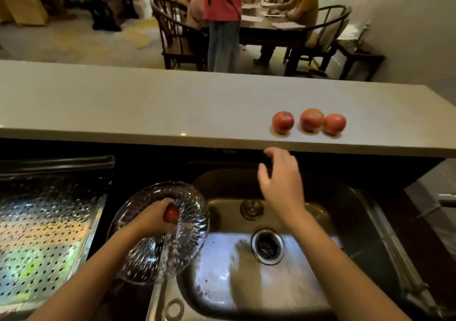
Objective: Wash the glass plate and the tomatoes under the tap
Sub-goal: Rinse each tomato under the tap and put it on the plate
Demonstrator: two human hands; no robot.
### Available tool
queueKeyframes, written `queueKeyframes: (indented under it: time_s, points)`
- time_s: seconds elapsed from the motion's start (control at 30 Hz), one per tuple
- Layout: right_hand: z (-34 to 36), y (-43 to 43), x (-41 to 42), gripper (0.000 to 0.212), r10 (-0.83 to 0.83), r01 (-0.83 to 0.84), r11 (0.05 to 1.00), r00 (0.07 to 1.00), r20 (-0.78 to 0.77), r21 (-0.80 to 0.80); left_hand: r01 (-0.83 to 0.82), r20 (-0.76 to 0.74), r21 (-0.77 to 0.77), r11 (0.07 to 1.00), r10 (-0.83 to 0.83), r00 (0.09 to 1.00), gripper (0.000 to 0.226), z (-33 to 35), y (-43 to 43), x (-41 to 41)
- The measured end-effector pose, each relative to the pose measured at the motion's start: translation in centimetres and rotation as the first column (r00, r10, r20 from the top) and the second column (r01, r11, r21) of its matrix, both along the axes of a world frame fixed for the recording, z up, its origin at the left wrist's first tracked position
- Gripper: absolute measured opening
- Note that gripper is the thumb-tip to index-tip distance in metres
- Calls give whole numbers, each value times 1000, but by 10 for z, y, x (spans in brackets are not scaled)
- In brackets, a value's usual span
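progress: midway, judged | left hand [150, 218] grips one tomato [171, 214] over glass plate [191, 203] | right hand [278, 180] spread, empty, below three tomatoes [311, 120] waiting on surface [148, 103]

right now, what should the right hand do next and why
Probably raise the right hand to the leftmost tomato on the counter and grip it. It hangs open and empty just below the counter edge, and the left hand holds another tomato over the glass plate.

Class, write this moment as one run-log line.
left hand: holds tomato at glass plate | right hand: open, empty, near counter edge | counter: three tomatoes | sink: wet
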State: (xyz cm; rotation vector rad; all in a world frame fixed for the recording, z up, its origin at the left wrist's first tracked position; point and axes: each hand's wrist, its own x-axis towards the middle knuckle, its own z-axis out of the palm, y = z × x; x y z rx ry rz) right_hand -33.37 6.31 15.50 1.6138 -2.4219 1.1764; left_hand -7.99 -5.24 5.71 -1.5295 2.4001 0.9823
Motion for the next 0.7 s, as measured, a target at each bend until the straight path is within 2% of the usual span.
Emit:
queueKeyframes:
  time_s: [0.1,0.17,0.2,0.23,0.3,0.37,0.43,0.5,0.6,0.7]
  points:
    - [17,9,-24,36,-164,158,986,979,-125,-57,99,184,-76,992,-84,979,81,14,5,-10]
    - [20,11,-36,43,-193,198,980,965,-177,13,230,304,-146,962,-178,936,83,37,13,-23]
    - [20,11,-41,47,-184,200,978,963,-199,62,278,300,-186,942,-215,929,79,53,17,-32]
    - [19,11,-45,50,-166,195,975,960,-225,110,306,256,-240,921,-244,935,74,73,22,-43]
    - [14,11,-51,57,-124,180,967,950,-287,179,276,70,-374,886,-269,960,63,113,30,-71]
    - [9,12,-53,67,-83,167,958,939,-334,233,153,-180,-514,844,-280,943,56,146,34,-107]
    - [3,14,-54,80,-44,162,944,924,-379,286,10,-360,-579,815,-267,894,60,164,29,-151]
    - [-4,17,-56,91,-18,165,936,904,-427,311,-58,-425,-571,819,-234,875,70,169,17,-194]
    - [-7,18,-62,98,10,148,935,897,-441,323,-4,-430,-472,881,-226,874,80,161,2,-236]
    - [-10,19,-66,100,33,127,936,897,-440,328,22,-449,-440,898,-241,861,70,147,-4,-249]
